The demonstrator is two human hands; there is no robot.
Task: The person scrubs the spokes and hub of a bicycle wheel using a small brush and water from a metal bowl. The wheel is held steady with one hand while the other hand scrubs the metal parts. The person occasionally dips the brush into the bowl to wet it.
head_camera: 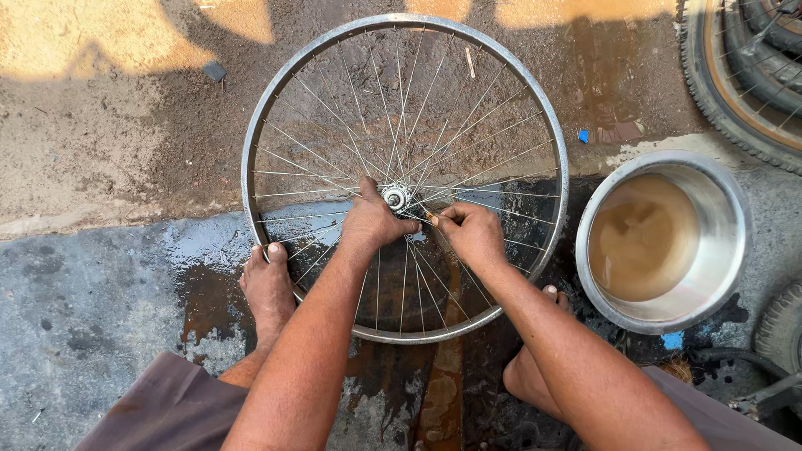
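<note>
Lying flat, bare wheel rim, hub axle pointing up, both hands at hub

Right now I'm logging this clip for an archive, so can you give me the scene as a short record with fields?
setting: outdoor ground, partly wet
main object: bare bicycle wheel with spokes, no tyre, lying flat
left hand: gripping at the hub
right hand: pinching a spoke beside the hub
feet: bare; left foot rests on the rim
nearby: metal bowl of murky water to the right; tyred wheels at top right
</note>
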